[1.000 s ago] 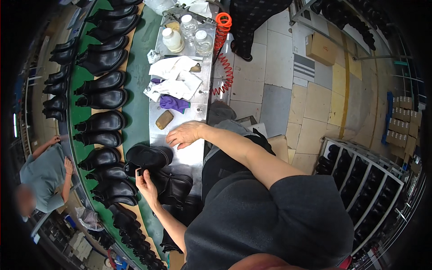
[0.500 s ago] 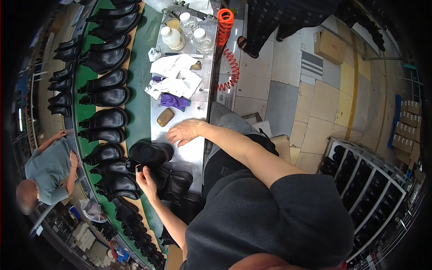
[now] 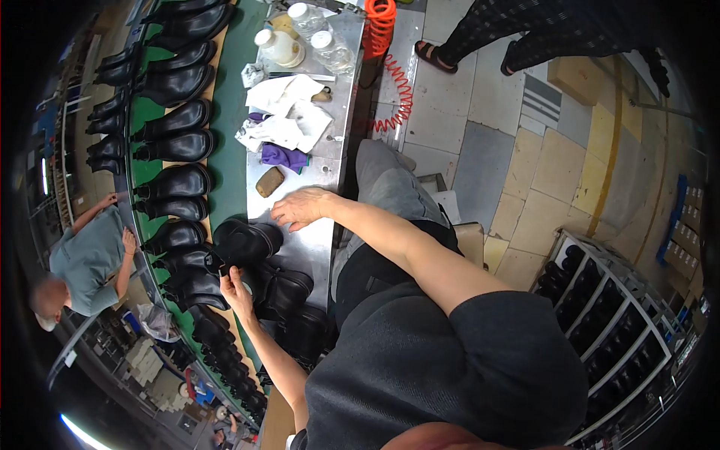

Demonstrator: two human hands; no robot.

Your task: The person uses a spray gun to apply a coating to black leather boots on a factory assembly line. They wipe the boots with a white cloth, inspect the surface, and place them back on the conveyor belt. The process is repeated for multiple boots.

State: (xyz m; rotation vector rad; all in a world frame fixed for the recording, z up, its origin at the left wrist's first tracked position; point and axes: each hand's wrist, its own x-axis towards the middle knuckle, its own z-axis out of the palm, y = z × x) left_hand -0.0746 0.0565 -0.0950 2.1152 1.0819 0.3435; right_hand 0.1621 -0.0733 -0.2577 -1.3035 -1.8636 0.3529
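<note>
A black leather shoe (image 3: 244, 241) lies tilted at the edge of the metal bench top, its toe towards my right hand. At its heel end, my left hand (image 3: 237, 291) is closed, thumb and fingers pinching the back of the opening. My right hand (image 3: 298, 209) hovers or rests by the toe, fingers loosely apart and nothing in them; whether it touches the bench I cannot tell. Just beyond it sits a brown block (image 3: 270, 182). More black shoes (image 3: 289, 289) are heaped on the near side of my left hand.
Rows of black shoes (image 3: 176, 146) stand along the green conveyor (image 3: 229, 97). White cloths (image 3: 289, 112), a purple cloth (image 3: 285, 157) and clear bottles (image 3: 334, 52) occupy the bench. A red coiled hose (image 3: 405, 97) hangs beside it. One co-worker (image 3: 94, 259) works across the line; another person's legs (image 3: 487, 34) show behind.
The view has shifted slightly. My left hand still grips the shoe's heel end, and my right hand stays near the toe. The standing person's legs have moved apart.
</note>
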